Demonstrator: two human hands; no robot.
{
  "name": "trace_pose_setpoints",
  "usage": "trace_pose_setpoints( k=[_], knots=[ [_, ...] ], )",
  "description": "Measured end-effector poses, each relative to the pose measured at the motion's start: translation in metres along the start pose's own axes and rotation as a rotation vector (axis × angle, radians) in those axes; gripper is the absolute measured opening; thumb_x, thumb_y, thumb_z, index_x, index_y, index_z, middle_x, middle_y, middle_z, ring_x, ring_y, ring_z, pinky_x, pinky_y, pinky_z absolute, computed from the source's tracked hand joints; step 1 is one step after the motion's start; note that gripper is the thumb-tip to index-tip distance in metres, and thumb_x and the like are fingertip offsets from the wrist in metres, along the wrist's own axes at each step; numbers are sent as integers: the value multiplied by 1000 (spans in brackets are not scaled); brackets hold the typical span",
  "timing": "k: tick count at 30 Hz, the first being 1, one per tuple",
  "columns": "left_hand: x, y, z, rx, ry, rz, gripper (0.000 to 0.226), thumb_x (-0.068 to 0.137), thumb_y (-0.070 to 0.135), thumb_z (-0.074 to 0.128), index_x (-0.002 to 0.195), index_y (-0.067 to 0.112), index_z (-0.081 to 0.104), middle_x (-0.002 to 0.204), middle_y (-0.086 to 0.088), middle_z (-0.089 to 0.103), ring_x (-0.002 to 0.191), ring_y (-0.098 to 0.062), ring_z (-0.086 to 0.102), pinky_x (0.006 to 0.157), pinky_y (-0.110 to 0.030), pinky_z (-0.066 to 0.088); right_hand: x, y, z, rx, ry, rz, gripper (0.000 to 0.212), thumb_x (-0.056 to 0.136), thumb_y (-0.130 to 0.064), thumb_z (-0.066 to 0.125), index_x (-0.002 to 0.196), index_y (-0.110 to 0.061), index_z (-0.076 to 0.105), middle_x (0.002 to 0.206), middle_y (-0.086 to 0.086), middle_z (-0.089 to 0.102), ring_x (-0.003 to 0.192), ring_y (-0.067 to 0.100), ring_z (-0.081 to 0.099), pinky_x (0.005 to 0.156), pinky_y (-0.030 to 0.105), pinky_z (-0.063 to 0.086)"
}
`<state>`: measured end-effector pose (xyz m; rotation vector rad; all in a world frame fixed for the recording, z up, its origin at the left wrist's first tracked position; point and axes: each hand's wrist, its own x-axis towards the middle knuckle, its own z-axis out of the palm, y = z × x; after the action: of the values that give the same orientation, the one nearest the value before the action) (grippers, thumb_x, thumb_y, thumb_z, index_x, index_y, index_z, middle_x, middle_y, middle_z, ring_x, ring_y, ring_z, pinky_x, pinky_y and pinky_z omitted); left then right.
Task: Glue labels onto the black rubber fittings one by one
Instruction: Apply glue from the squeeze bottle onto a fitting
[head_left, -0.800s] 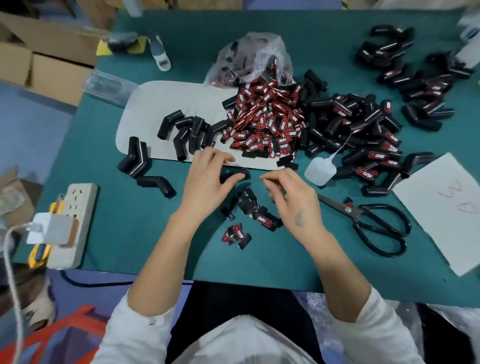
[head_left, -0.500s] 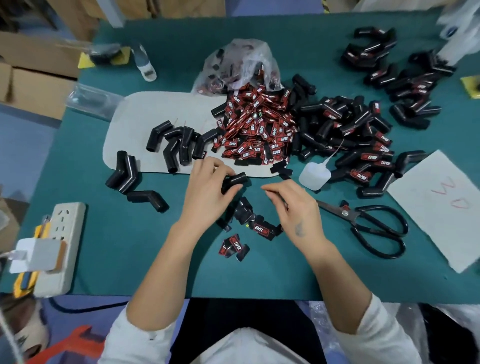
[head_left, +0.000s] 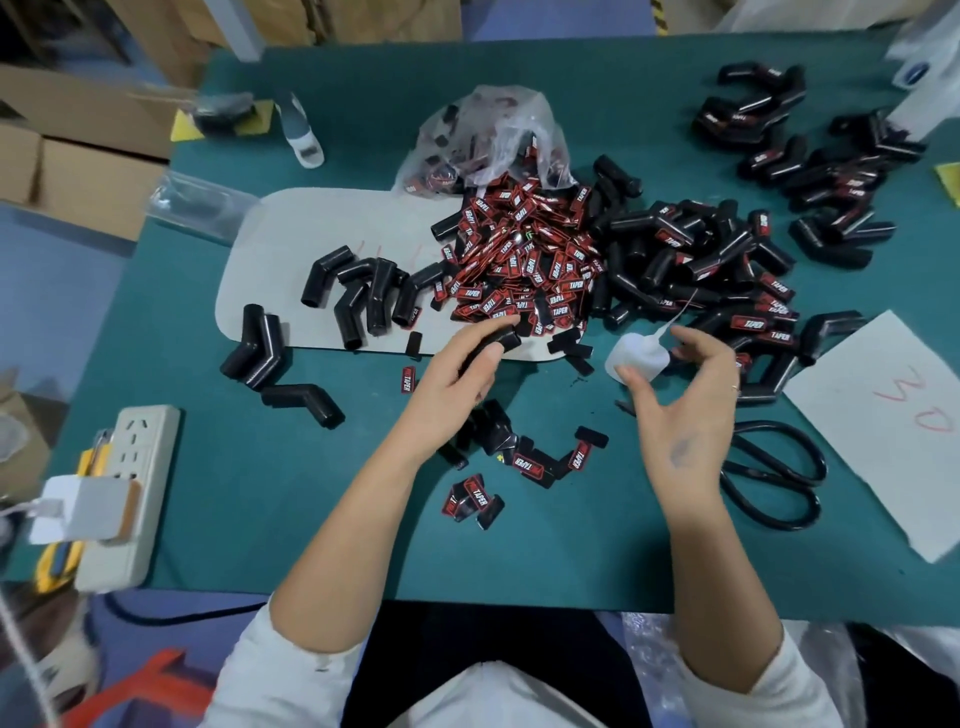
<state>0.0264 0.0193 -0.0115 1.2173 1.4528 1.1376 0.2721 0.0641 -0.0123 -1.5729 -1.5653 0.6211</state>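
My left hand (head_left: 457, 379) grips a black rubber fitting (head_left: 501, 338) just above the green table, at the near edge of the grey mat (head_left: 291, 234). My right hand (head_left: 675, 405) is spread open with relaxed fingers right beside the small white glue bottle (head_left: 636, 356), whose thin nozzle points up to the right. A heap of red-and-black labels (head_left: 519, 265) lies beyond my hands. A few loose labels (head_left: 527, 462) lie on the table between my forearms. Unlabelled fittings (head_left: 358, 291) sit on the mat to the left. Labelled fittings (head_left: 727, 270) are piled to the right.
Black scissors (head_left: 774, 478) lie right of my right wrist, next to a white sheet (head_left: 893, 415) marked "30". A power strip (head_left: 124, 493) with a plugged charger sits at the near left. A plastic bag (head_left: 483, 140) and more fittings (head_left: 810, 161) lie farther back.
My left hand has lifted the fitting away from me toward the label heap. My right hand has opened and moved right toward the glue bottle.
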Motion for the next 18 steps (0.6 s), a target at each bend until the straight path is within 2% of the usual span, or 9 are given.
trace_pose_setpoints(
  k=[2, 5, 7, 9, 10, 12, 14, 16, 18],
  knots=[
    [-2, -2, -1, -130, -17, -25, 42, 110, 30, 41, 147, 33, 59, 86, 2, 53, 74, -15, 49, 66, -26, 45, 3, 2, 2, -102, -74, 31, 47, 92, -37, 77, 130, -34, 51, 124, -14, 56, 116, 14, 54, 89, 29, 39],
    [-4, -5, -4, -277, -55, -40, 46, 111, 21, 37, 153, 32, 54, 94, -7, 59, 83, -23, 58, 82, -34, 51, 4, -3, 0, -134, -105, 24, 33, 95, -39, 69, 125, -33, 57, 120, -10, 63, 111, 16, 55, 84, 31, 38],
    [-4, -6, -4, -377, -62, -58, 47, 111, 15, 41, 155, 28, 52, 101, -10, 65, 97, -26, 66, 93, -38, 56, 7, -15, -5, 26, -120, -45, 28, 94, -38, 67, 120, -42, 59, 117, -26, 60, 114, 7, 58, 93, 24, 42],
    [-3, -4, -4, -481, -53, -74, 49, 110, 8, 44, 156, 23, 50, 112, -11, 69, 111, -31, 68, 102, -41, 55, 15, -25, -9, 225, -214, -104, 31, 95, -34, 68, 116, -55, 58, 119, -31, 60, 113, -1, 59, 99, 18, 45],
    [-2, -4, -4, -522, -50, -75, 49, 110, 6, 46, 156, 23, 49, 115, -9, 71, 116, -33, 68, 104, -41, 55, 22, -29, -10, 336, -289, -95, 34, 97, -31, 69, 120, -54, 59, 125, -23, 62, 116, 5, 61, 101, 25, 50],
    [2, -2, -6, -558, -46, -65, 50, 109, 5, 49, 155, 23, 48, 119, -9, 74, 122, -36, 67, 107, -41, 54, 36, -33, -9, 542, -459, -23, 36, 101, -26, 69, 136, -33, 61, 132, 2, 68, 121, 22, 68, 100, 38, 57],
    [6, -1, -7, -564, -50, -65, 52, 108, 6, 54, 156, 23, 47, 122, -19, 74, 123, -37, 68, 107, -42, 54, 45, -36, -5, 678, -570, 39, 43, 101, -25, 68, 142, -19, 57, 128, 4, 71, 113, 33, 73, 93, 36, 60],
    [6, -1, -9, -609, -59, -84, 56, 105, 10, 60, 157, 23, 46, 119, -25, 73, 118, -36, 70, 104, -41, 55, 48, -36, -1, 736, -569, 106, 45, 97, -30, 73, 140, -22, 60, 127, 3, 71, 101, 33, 76, 87, 35, 62],
    [4, -1, -12, -679, -86, -91, 59, 102, 15, 64, 157, 24, 46, 111, -22, 74, 112, -37, 72, 101, -42, 58, 46, -32, -1, 774, -500, 158, 42, 90, -36, 81, 129, -28, 66, 124, 2, 72, 90, 30, 77, 76, 30, 62]
  ],
)
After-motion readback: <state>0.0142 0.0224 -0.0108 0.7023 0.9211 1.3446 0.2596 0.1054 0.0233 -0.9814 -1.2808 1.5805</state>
